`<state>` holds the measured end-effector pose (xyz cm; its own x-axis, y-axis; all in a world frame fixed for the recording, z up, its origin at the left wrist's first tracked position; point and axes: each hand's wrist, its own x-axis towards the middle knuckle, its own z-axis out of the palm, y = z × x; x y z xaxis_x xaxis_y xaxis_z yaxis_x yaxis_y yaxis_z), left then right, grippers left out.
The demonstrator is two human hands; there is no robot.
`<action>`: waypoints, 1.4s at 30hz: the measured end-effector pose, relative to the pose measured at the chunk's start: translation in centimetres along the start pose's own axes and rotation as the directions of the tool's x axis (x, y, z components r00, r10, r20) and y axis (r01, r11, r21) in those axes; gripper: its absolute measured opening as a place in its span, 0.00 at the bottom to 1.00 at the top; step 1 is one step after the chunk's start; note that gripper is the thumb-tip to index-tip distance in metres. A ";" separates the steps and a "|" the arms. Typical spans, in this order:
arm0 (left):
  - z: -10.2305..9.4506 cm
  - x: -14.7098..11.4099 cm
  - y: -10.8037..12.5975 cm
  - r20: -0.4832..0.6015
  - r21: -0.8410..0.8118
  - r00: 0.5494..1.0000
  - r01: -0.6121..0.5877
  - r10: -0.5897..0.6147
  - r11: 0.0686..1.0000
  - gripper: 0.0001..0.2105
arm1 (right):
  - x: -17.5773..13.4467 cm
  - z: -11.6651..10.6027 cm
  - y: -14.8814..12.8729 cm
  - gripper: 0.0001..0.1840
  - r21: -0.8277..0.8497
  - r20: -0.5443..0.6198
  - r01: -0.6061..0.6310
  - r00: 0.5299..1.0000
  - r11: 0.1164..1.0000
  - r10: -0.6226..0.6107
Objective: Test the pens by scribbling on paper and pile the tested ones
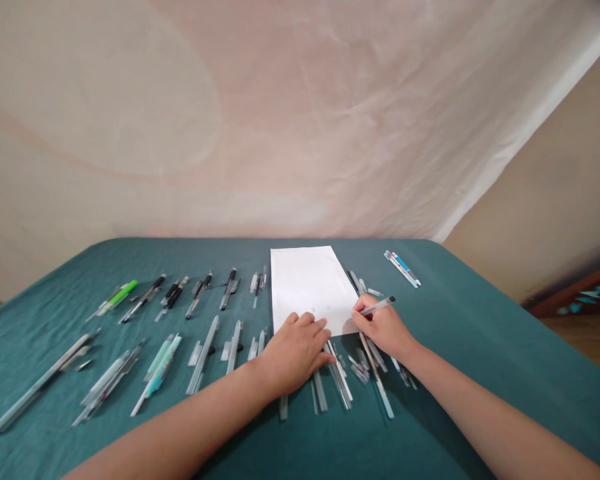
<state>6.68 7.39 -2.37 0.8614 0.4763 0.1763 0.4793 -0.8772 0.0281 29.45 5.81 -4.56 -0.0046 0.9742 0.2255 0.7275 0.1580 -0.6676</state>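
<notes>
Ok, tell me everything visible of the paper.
The paper is a white, smooth-looking sheet lying over the green cloth, pen parts jutting from under its near edge. Faint marks show low on it, too small to read. The left hand rests on its near edge; the right hand, gripping a pen, is at its near right corner.

Pale fabric [300,120] hangs behind a green-covered table [470,307].

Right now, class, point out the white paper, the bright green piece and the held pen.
White paper [310,283], head view: middle of its bare surface.
Bright green piece [122,295], head view: middle of its length.
Held pen [379,306], head view: the exposed barrel.
</notes>
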 end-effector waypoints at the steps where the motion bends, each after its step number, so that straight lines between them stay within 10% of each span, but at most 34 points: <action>1: 0.0 0.0 0.0 0.001 -0.001 1.000 0.000 0.000 1.000 0.19 | 0.0 0.0 0.0 0.04 0.000 0.003 -0.001 1.000 1.000 0.001; 37: 0.0 0.0 0.0 0.012 -0.008 1.000 0.005 -0.004 1.000 0.19 | 0.1 0.2 0.2 0.05 -0.033 -0.011 -0.012 1.000 0.999 0.012; 42: -0.7 -0.1 0.1 -0.038 -0.148 0.999 0.015 -0.021 0.989 0.16 | -0.4 -0.4 -0.9 0.08 -0.059 -0.161 0.104 0.981 0.993 -0.112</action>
<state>6.49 7.21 -1.75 0.8444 0.4918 0.2127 0.4620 -0.8693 0.1759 29.09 5.22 -3.79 0.0244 0.9118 0.4099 0.7621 0.2484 -0.5979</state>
